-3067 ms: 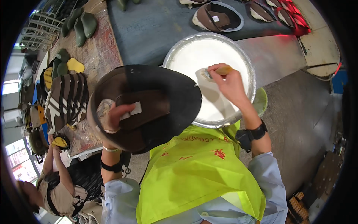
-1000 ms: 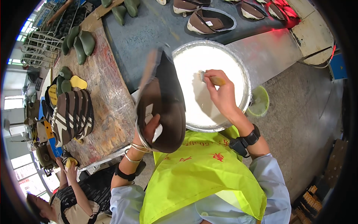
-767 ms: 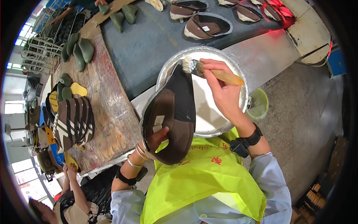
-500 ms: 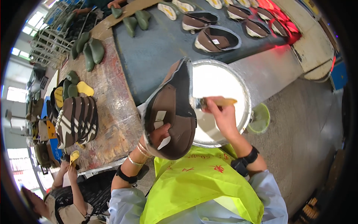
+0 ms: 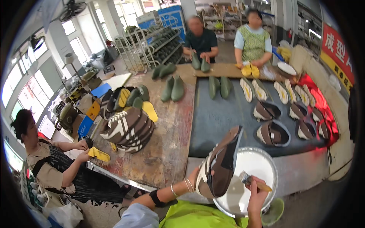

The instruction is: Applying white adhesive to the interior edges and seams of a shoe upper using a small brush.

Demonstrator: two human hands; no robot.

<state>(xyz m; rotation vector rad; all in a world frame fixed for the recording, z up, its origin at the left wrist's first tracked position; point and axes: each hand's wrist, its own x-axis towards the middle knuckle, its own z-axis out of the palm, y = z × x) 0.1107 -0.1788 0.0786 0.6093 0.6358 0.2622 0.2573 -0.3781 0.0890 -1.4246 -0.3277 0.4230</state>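
Observation:
My left hand (image 5: pixel 194 178) grips a brown shoe upper (image 5: pixel 219 171) with white stripes, held up tilted at the left side of a round metal basin (image 5: pixel 275 167). Part of that hand is hidden behind the upper. White liquid fills much of the basin. Above the liquid, my right hand (image 5: pixel 257 197) is closed around a paintbrush (image 5: pixel 263 186) with a wooden handle. The brush's whitish bristles point toward the upper, with a gap between them.
A dark conveyor belt (image 5: pixel 216 125) carries green shoe lasts (image 5: pixel 226 88), soles (image 5: pixel 281 93) and brown uppers (image 5: pixel 273 133). On the worn wooden table (image 5: pixel 171 133) stands a stack of uppers (image 5: pixel 129 129). A co-worker (image 5: pixel 57 163) at left handles a yellow insole; two people stand across the table.
The view has tilted up, showing more of the room. The upper has turned, bringing its striped outer side into sight. The brush has moved away from the upper's edge.

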